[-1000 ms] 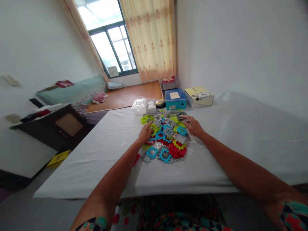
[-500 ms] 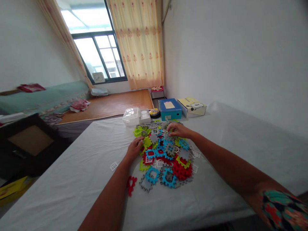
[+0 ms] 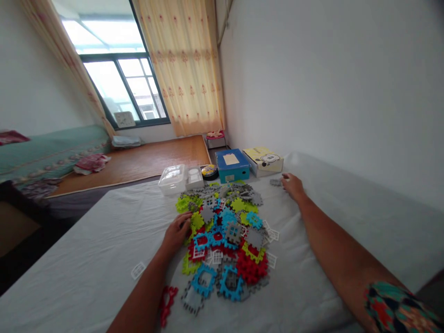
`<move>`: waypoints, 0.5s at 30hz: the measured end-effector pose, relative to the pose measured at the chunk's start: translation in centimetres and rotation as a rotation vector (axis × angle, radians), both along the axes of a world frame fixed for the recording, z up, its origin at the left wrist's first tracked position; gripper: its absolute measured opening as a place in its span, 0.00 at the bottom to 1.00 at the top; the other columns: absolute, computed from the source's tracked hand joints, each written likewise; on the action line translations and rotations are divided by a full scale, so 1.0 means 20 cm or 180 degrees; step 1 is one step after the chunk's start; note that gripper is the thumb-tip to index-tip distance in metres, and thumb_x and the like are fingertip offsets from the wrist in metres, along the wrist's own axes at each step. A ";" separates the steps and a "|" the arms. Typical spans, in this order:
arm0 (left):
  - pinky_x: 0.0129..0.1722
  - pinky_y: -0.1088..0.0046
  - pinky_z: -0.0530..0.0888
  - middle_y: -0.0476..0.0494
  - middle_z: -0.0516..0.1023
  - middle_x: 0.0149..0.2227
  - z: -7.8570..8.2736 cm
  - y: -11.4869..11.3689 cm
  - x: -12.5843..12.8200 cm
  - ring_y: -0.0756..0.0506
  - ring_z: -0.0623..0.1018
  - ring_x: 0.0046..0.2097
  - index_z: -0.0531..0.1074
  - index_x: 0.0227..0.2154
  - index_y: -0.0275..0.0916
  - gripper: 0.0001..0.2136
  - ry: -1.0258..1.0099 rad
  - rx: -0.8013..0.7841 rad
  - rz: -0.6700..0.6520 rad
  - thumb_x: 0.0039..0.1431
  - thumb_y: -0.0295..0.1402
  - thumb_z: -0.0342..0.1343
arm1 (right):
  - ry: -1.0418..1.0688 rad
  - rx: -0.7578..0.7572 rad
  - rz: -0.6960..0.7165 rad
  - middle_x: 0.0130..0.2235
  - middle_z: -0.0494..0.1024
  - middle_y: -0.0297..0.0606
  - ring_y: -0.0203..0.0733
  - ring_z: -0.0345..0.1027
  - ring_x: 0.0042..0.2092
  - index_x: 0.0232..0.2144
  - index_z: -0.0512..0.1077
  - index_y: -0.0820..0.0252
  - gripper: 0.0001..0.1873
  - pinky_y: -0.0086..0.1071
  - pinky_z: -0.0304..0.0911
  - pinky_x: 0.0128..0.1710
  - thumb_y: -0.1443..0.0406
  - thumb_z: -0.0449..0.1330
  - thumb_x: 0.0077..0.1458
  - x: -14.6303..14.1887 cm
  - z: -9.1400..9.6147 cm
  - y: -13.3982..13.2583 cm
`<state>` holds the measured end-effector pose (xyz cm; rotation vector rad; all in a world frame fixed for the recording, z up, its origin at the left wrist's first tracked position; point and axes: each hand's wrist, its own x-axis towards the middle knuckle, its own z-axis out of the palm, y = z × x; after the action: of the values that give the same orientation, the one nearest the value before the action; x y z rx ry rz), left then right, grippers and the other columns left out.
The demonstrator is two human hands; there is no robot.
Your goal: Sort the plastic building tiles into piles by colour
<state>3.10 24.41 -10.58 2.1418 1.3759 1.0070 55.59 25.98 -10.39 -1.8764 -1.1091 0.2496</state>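
A heap of interlocking plastic building pieces point(image 3: 225, 236) in red, blue, lime green and grey lies on the white-covered table. Against its left side rests my left hand point(image 3: 176, 231), fingers loosely bent and apart beside a lime-green piece point(image 3: 197, 222); it holds nothing that I can see. My right hand point(image 3: 294, 186) is off to the right of the heap, low over the cloth, its fingers closed at the end of a small grey building piece point(image 3: 275, 182). Part of that grip is hidden by the hand.
Behind the heap stand a clear plastic box point(image 3: 172, 179), a white tray point(image 3: 194, 177), a round tin point(image 3: 209, 172), a blue box point(image 3: 232, 165) and a yellow box point(image 3: 263, 161). A red piece point(image 3: 168, 305) and a white window-shaped piece point(image 3: 138, 270) lie left of the heap.
My right hand has moved from the top of the heap out to the right, and a grey piece is now at its fingertips. My left hand stays by the heap. The view has shifted.
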 end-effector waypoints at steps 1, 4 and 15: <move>0.57 0.58 0.69 0.40 0.77 0.51 0.00 0.00 0.00 0.40 0.75 0.53 0.77 0.41 0.40 0.19 -0.0004 0.0006 0.0002 0.56 0.45 0.48 | -0.0361 -0.0026 -0.0004 0.47 0.77 0.50 0.47 0.74 0.41 0.47 0.75 0.62 0.19 0.40 0.68 0.44 0.62 0.58 0.53 0.00 -0.01 -0.01; 0.57 0.59 0.69 0.40 0.77 0.50 0.00 0.00 0.00 0.40 0.75 0.53 0.77 0.40 0.41 0.19 0.0025 0.0022 0.0017 0.56 0.46 0.48 | -0.1365 -0.0317 0.0127 0.47 0.76 0.50 0.52 0.69 0.50 0.46 0.77 0.58 0.18 0.43 0.61 0.52 0.60 0.62 0.52 0.00 -0.03 -0.02; 0.58 0.60 0.68 0.40 0.77 0.50 0.00 -0.01 0.01 0.41 0.75 0.53 0.76 0.41 0.40 0.19 0.0079 0.0052 0.0019 0.57 0.45 0.47 | -0.0754 -0.0184 0.2351 0.45 0.77 0.43 0.44 0.71 0.42 0.45 0.77 0.58 0.22 0.36 0.67 0.43 0.54 0.63 0.51 -0.32 0.08 -0.03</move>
<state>3.37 24.16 -10.49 2.1700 1.3911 1.0003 49.09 25.38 -8.88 -1.4951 -1.9526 0.4822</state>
